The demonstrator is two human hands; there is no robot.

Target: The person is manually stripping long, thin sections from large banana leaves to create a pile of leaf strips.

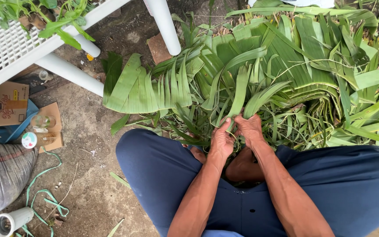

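The person sits low on the ground, knees apart in blue trousers (163,171), with a big heap of banana leaves (286,66) spread just in front. Both hands meet at the near edge of the heap: the left hand (221,141) is closed around a long green leaf strip (240,94), and the right hand (249,128), touching it, grips the same bunch. To the left stand a white plastic frame (71,70) and a cardboard box (5,105).
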